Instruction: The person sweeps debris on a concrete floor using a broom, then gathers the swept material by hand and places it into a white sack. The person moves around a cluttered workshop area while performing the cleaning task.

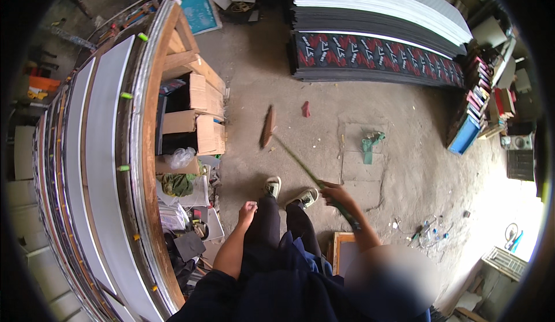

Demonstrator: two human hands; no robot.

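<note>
A person in dark clothing grips a long-handled broom (296, 159) on a worn concrete floor (248, 99) inside a cluttered workshop. The right hand (337, 194) has its fingers wrapped closed around the green handle, which slants forward and left to a reddish-brown head (268, 127) lying on the floor ahead of the person's shoes (273, 186). The left hand (248, 210) hangs apart from the broom, its fingers curled inward; whether they hold anything small cannot be told. A red scrap (306, 109) lies near the broom's head, and a crumpled green piece (368, 147) farther right. Cardboard boxes (208, 134) crowd the left side, while stacked panels (378, 59) rise beyond.
</note>
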